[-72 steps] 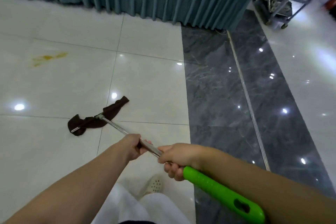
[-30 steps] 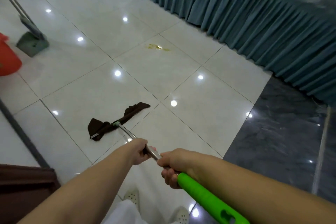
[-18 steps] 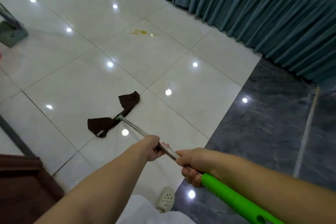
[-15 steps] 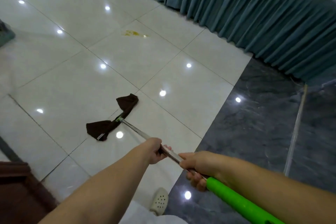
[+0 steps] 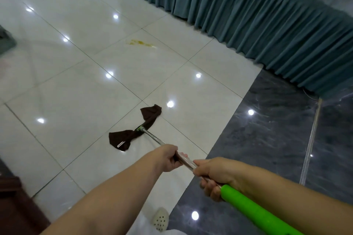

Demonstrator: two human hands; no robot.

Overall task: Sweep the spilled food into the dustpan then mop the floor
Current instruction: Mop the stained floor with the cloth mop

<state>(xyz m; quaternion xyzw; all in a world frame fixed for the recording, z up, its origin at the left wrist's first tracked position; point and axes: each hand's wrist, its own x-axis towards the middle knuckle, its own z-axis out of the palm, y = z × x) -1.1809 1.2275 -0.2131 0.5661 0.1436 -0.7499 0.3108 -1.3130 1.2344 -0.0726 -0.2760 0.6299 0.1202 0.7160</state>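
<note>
Limp brown mop cloth [image 5: 136, 133] (steel pole [image 5: 152, 138]) on glossy tile [image 5: 76, 101]

A pleated teal curtain [image 5: 267, 30] is hung along the far edge of the white tiles – a dark grey marble strip [image 5: 267, 139] is laid beside them. A perforated white shoe [image 5: 160, 219] is seen below.
</note>
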